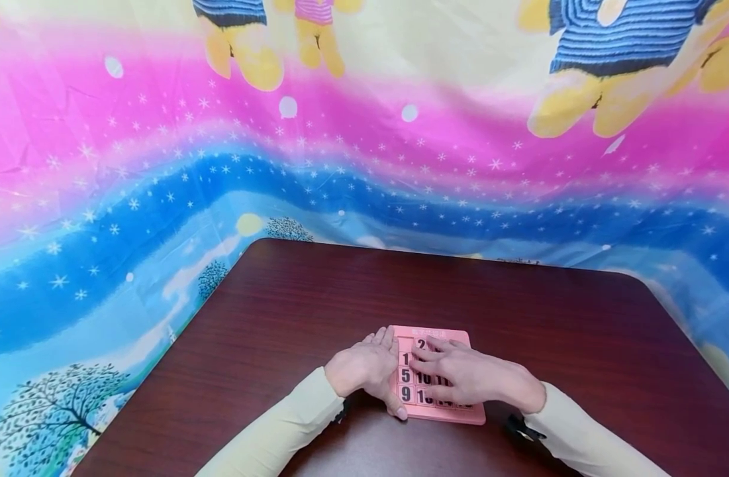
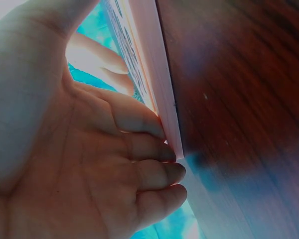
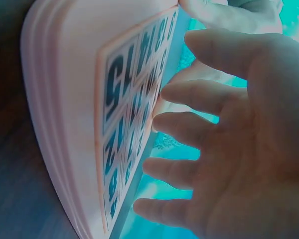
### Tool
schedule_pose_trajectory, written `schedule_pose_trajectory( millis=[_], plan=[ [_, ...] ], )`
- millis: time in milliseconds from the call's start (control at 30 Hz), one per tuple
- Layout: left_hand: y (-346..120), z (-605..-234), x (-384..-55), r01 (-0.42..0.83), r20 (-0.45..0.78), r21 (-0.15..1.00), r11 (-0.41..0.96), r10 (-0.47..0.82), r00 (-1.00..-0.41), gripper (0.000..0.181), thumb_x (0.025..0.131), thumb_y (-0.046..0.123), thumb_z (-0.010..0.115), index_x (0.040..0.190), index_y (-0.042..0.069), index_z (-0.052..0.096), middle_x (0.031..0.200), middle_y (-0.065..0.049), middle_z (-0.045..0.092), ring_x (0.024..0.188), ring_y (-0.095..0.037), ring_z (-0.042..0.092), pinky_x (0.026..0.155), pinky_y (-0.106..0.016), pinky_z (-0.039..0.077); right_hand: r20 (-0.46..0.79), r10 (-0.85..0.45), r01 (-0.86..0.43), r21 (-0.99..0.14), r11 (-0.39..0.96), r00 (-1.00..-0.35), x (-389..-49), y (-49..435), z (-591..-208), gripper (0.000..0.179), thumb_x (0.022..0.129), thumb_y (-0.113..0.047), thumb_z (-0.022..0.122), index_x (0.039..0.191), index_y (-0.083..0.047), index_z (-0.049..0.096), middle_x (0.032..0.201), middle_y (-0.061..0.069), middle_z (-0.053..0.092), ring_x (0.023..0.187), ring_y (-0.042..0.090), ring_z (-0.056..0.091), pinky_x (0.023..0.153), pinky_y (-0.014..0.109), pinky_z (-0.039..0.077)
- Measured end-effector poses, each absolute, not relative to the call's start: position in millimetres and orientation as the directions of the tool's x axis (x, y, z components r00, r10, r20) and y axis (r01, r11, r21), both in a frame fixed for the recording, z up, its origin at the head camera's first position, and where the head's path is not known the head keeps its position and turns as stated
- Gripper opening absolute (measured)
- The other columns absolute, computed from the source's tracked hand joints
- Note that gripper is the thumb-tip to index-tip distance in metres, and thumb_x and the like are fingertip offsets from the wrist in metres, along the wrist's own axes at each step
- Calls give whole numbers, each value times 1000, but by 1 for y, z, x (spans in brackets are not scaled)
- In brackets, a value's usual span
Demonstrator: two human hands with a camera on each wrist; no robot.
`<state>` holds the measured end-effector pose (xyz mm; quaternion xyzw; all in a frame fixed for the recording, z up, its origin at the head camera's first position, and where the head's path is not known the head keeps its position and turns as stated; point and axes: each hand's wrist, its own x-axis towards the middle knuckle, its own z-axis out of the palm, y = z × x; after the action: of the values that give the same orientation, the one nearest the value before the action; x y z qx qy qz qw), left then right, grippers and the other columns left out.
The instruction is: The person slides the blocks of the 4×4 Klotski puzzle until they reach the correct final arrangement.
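A pink number slide puzzle (image 1: 441, 415) lies flat on the table, its black numerals running in rows. The top-left square of its grid holds no tile. My left hand (image 1: 369, 363) rests along the puzzle's left edge, thumb near the lower-left corner. In the left wrist view, fingertips (image 2: 172, 172) of that hand meet the pink side wall. Over the right part of the grid my right hand (image 1: 480, 374) is spread, palm down, covering several tiles. The right wrist view shows its fingers (image 3: 174, 172) extended, close over the numbered face.
The dark wooden table (image 1: 316, 305) has rounded far corners and extends around the puzzle on all sides. Behind it hangs a colourful printed cloth (image 1: 364, 159). A black strap (image 1: 524, 429) sits at the right wrist, below the pale sleeve.
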<state>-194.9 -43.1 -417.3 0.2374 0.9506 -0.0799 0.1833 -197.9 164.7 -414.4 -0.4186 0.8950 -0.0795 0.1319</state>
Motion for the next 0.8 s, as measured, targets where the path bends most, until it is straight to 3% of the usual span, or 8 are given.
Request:
schedule_pose_trajectory(
  millis=[800],
  plan=[
    [-43, -417, -195, 491, -371, -61, 869, 437, -820, 133, 60, 80, 73, 155, 1, 22, 164, -17, 16, 152, -27, 19, 124, -35, 23, -193, -773, -738, -229, 635, -605, -193, 159, -415, 49, 97, -39, 56, 144, -23, 52, 154, 8, 44, 146, 40, 30, 113, 65, 31]
  ],
)
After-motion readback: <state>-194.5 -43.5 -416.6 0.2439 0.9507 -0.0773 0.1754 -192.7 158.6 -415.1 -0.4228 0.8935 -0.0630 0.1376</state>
